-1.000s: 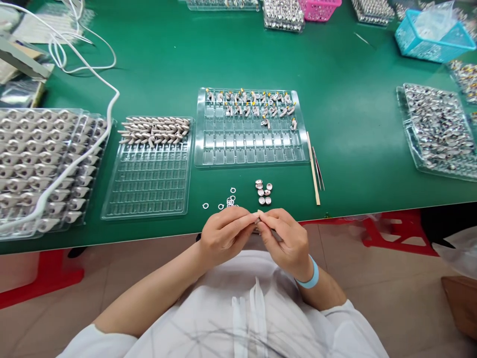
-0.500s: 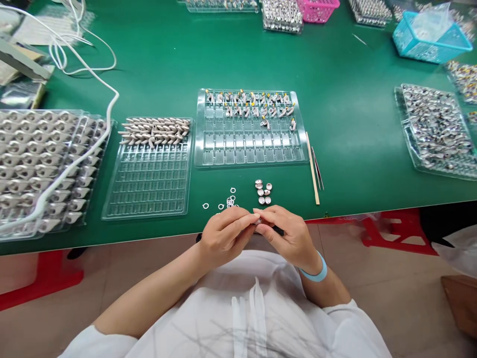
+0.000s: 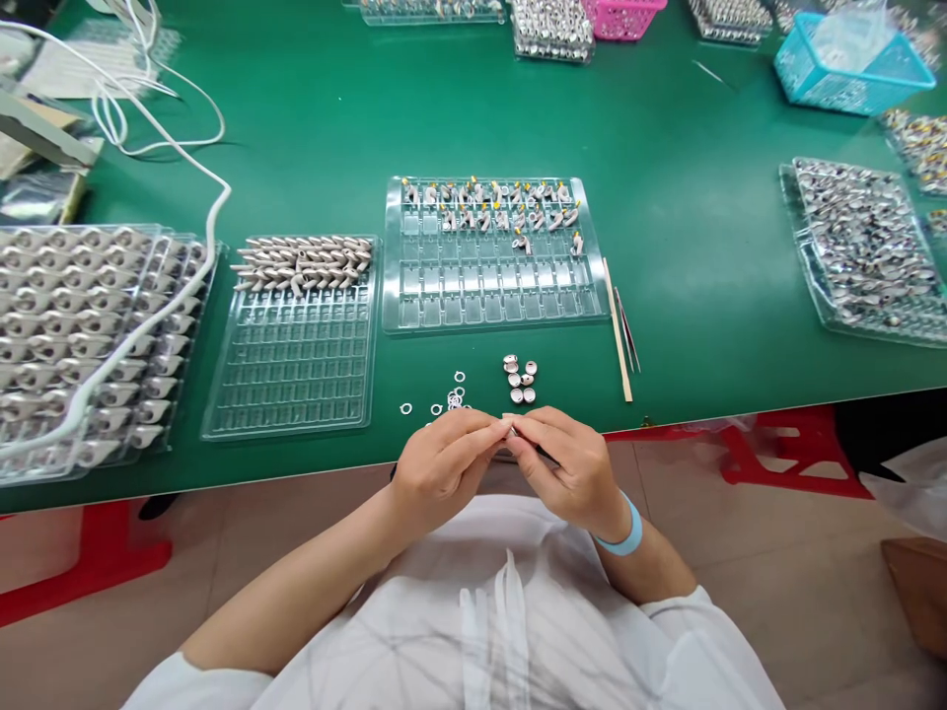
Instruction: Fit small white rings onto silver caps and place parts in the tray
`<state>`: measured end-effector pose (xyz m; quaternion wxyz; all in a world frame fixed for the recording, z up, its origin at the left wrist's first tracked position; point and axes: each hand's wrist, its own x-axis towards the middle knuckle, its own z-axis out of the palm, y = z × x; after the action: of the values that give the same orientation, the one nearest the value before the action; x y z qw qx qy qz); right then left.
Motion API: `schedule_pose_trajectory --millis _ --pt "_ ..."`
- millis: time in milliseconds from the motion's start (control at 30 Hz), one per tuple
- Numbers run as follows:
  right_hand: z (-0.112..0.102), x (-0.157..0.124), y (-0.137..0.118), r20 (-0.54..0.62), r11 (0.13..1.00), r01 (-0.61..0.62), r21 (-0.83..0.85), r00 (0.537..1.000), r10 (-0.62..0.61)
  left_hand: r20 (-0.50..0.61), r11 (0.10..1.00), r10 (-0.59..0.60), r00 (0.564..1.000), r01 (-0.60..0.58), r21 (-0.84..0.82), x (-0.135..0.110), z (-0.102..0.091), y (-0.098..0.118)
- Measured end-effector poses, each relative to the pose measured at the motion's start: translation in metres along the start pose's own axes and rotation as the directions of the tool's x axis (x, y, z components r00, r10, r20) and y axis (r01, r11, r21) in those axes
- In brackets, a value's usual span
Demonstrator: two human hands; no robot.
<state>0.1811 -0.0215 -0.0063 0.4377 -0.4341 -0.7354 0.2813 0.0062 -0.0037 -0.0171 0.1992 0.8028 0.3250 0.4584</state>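
At the table's front edge my left hand (image 3: 446,463) and my right hand (image 3: 568,461) meet fingertip to fingertip. Both are closed in a pinch around a small metal part (image 3: 512,432), mostly covered by the fingers. Just beyond them lie several round silver caps (image 3: 517,381) in a small cluster. Several thin white rings (image 3: 455,398) are scattered beyond my left hand, some partly behind it. A clear tray (image 3: 495,281) farther back carries small grey parts with yellow tips in its back rows.
Tweezers (image 3: 627,330) and a wooden stick (image 3: 617,330) lie right of the clear tray. Another tray (image 3: 292,365) holds grey curved parts, beside stacked trays (image 3: 74,335) crossed by a white cable (image 3: 214,217). Right are a parts-filled tray (image 3: 873,247) and a blue basket (image 3: 850,84).
Both hands stay together at the table edge, with the fingertips slightly shifted and the small part less visible. The whole view has moved slightly.
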Motion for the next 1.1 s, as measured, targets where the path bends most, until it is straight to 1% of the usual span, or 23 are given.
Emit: schedule_pose_trajectory --millis 67,200,300,533,833,1000,1100 --pt "0.0009 -0.0022 0.0023 0.003 0.999 0.033 -0.019 0.999 -0.033 -0.026 1.000 0.000 1.000 0.000 0.000 0.0005 -0.0005 -0.0003" --pt "0.0006 -0.0039 0.0043 0.035 0.997 0.067 -0.038 0.997 -0.065 -0.004 0.999 0.027 1.000 -0.027 -0.032 0.0002 -0.0021 -0.0009" --pt "-0.0004 -0.0040 0.0040 0.055 0.997 0.075 -0.033 0.996 -0.073 -0.012 0.999 0.029 1.000 -0.030 -0.041 -0.0003 -0.0021 -0.0002" --pt "-0.0008 -0.0052 0.0050 0.061 0.997 0.067 -0.041 0.996 -0.064 -0.007 1.000 0.011 1.000 -0.012 -0.026 0.0003 0.0001 0.0023" --pt "0.0031 -0.0060 0.0069 0.013 0.981 0.129 -0.144 0.992 -0.129 -0.020 1.000 0.002 1.000 -0.002 -0.010 -0.0021 0.0020 0.0013" --pt "0.0048 -0.0080 0.0081 0.050 0.972 0.141 -0.190 0.990 -0.134 -0.011 1.000 0.017 1.000 -0.017 -0.002 -0.0038 0.0015 -0.0003" --pt "0.0038 -0.0084 0.0074 0.081 0.970 0.156 -0.188 0.986 -0.143 -0.014 1.000 0.014 1.000 -0.014 0.009 -0.0042 0.0008 0.0007"
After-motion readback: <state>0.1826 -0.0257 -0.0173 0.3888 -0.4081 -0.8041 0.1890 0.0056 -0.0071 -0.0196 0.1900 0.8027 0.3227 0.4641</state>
